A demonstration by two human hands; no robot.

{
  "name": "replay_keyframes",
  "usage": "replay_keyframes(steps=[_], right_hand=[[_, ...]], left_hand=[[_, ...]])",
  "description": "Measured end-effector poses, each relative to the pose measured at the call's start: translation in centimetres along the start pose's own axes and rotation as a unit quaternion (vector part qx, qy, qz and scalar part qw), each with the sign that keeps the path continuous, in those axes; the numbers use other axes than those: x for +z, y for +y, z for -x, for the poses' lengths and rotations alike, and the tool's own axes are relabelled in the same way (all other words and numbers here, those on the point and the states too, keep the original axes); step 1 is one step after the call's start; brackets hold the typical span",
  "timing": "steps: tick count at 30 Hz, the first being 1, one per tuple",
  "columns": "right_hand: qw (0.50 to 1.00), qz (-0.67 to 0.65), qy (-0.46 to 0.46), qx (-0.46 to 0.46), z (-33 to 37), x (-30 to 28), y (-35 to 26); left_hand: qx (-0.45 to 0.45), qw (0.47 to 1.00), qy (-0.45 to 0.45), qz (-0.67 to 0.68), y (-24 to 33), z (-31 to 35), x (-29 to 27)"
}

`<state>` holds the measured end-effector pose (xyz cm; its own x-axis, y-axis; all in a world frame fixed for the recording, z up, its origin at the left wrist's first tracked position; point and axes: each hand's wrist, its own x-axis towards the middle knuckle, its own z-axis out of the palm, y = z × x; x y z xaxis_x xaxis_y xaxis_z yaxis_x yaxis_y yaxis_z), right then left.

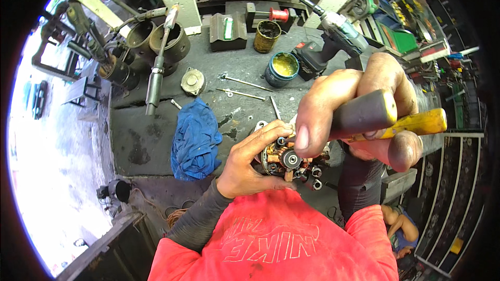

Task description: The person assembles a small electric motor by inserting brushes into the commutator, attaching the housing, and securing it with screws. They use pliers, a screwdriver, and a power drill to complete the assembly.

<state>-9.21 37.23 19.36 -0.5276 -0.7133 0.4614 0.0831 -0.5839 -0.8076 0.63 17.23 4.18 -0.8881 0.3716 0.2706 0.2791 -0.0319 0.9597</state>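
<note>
My left hand [255,158] curls round an opened electric motor [285,159] close to my chest. Its exposed end shows a round bearing and copper-coloured parts. My right hand [359,109], large and near the camera, grips two screwdrivers together. One screwdriver [364,114] has a dark handle with a yellow end; its thin shaft points left toward the motor's upper edge. Behind it sticks out a yellow-handled screwdriver [416,124], its shaft hidden by my fingers. My right fingers and thumb cover part of the motor's right side.
A blue cloth [195,138] lies left of the motor on the dark workbench [138,145]. Beyond stand a blue tub of grease [282,68], a brown can [267,35] and a cordless impact wrench [333,36]. Thin rods [242,93] lie between. A person [400,229] is at lower right.
</note>
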Motion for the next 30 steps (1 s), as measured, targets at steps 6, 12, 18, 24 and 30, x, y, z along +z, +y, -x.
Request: replay_keyframes(steps=[6,12,18,24,30], right_hand=[[0.997,-0.043,0.028,0.062,-0.1,0.3,0.1],[0.994,-0.056,0.008,0.089,0.0,-0.3,0.0],[0.997,0.014,-0.078,-0.004,-0.5,-1.6,1.6],[0.994,0.016,-0.104,0.005,-0.4,-2.1,1.6],[0.995,0.022,-0.097,-0.025,-0.6,-2.2,2.2]], left_hand=[[-0.017,0.999,0.000,-0.032,-0.6,0.9,0.1],[-0.028,0.998,0.031,0.043,-1.0,1.1,0.7],[-0.059,0.996,0.042,0.053,-0.3,1.1,0.6],[-0.097,0.994,0.005,0.042,0.2,0.8,0.4],[-0.086,0.996,-0.012,-0.018,0.3,0.8,0.0]])
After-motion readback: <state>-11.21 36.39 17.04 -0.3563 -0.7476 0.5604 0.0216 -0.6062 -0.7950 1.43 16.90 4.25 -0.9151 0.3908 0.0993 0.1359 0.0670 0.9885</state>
